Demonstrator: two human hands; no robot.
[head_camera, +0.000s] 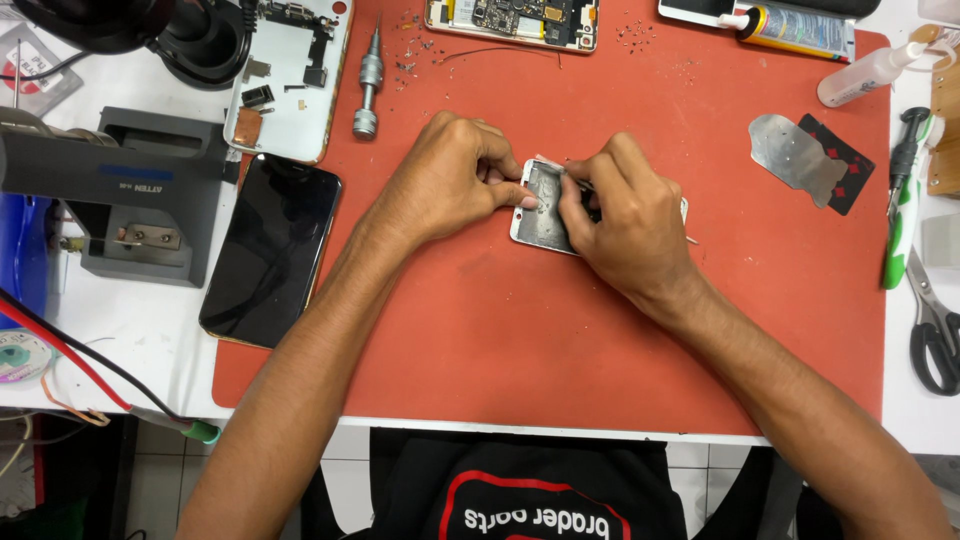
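Near the middle of the matte red rubber mat (480, 330) lies a small silver-grey metal phone frame (540, 212), rectangular with rounded corners. Left hand (455, 180) pinches its upper left edge with fingers bent; right hand (625, 225) covers its right half, fingers curled around a thin metal tool (690, 239). Toward the mat's right edge rests a shiny metal pry sheet (792, 155); at the top right corner, a clear plastic bottle (865, 75).

Both hands (545, 195) work a phone frame (540, 215) on a red mat (500, 340).
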